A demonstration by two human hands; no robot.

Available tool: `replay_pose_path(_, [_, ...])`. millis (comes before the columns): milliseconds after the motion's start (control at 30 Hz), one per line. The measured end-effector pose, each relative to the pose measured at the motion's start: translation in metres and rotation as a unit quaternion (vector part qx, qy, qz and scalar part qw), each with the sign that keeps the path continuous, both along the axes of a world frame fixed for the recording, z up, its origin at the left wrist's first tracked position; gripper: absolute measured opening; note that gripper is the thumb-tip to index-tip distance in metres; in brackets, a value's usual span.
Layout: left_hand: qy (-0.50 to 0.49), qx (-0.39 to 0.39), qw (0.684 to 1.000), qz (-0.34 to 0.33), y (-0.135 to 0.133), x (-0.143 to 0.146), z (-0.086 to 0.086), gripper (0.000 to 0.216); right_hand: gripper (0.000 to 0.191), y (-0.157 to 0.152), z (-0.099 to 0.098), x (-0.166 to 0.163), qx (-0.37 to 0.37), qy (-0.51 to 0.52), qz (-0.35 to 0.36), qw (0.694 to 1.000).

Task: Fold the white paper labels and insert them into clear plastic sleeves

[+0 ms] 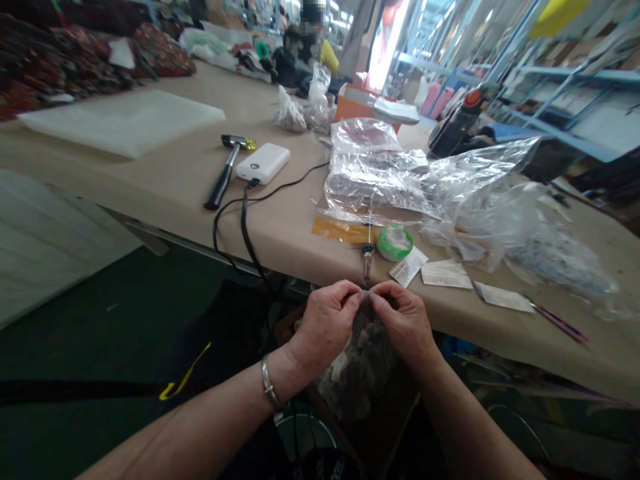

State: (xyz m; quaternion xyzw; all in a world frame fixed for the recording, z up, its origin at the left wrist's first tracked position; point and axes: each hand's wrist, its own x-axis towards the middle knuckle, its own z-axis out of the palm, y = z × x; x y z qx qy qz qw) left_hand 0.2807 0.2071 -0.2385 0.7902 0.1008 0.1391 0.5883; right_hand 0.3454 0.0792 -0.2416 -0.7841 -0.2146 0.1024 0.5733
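My left hand (327,320) and my right hand (405,320) are both closed in pinches, fingertips meeting just below the table's front edge. Between them they hold the top of a clear plastic bag (357,370) stuffed with small dark pieces, which hangs down over my lap. A metal bangle sits on my left wrist. Just beyond my fingers a soldering iron (368,257) lies at the table edge, tip toward me, beside a green roll of tape (395,242).
On the tan table (280,230) lie a hammer (225,170), a white power bank (263,163) with a black cable, crumpled clear plastic bags (400,180), paper labels (445,273), tweezers (557,323) and a white sheet (120,120). A person sits at the far end. Blue shelving stands right.
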Motion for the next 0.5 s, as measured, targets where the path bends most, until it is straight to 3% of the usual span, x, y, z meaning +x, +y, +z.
replay_pose_path(500, [-0.015,0.020,1.000,0.011,0.0023,0.0068,-0.0069,0.021,0.010,0.0035,-0.0018,0.0048,-0.043,-0.095,-0.017,0.994])
